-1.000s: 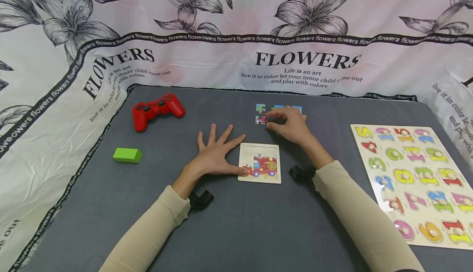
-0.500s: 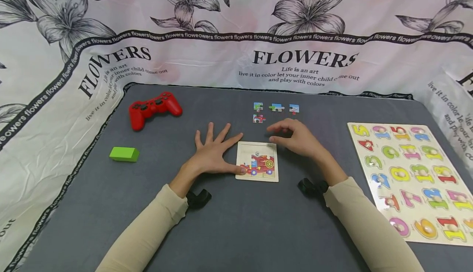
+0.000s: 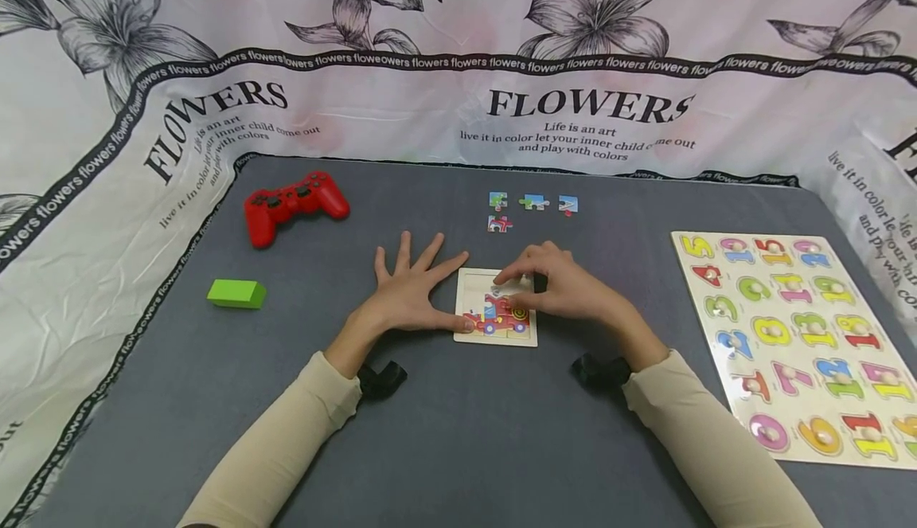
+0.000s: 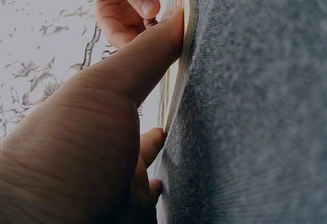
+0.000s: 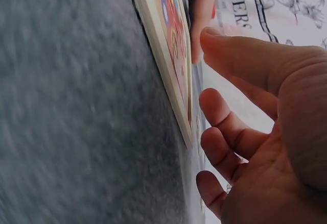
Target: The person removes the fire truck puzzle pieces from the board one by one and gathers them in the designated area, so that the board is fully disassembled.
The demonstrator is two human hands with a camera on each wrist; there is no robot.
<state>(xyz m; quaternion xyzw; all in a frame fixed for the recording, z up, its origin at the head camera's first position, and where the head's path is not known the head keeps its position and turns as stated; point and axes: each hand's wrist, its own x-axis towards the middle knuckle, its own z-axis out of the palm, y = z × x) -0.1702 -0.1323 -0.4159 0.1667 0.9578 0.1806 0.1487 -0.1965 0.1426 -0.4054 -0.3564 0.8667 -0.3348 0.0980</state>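
A square wooden jigsaw tray [image 3: 466, 283] lies on the table in front of me, its lower part filled with a red truck picture. My left hand [image 3: 404, 295] is spread wide beside it, thumb pressing on the tray's lower left corner. Over the upper right of the tray is my right hand [image 3: 566, 283], thumb and index finger bent toward each other. I cannot tell whether a piece sits between those fingertips. In the right wrist view, the thumb [image 5: 240, 55] reaches toward the tray [image 5: 168, 71]. Several loose puzzle pieces [image 3: 533, 202] lie beyond the tray.
A red game controller [image 3: 295, 203] and a green block [image 3: 236, 294] lie to the left. At the right is a large number board [image 3: 723, 389] with knobbed digits. A floral cloth [image 3: 401, 106] hangs behind the grey table [image 3: 444, 448].
My right hand has come back from the loose pieces toward me and now hovers over the tray. The left hand has kept its thumb on the tray's corner.
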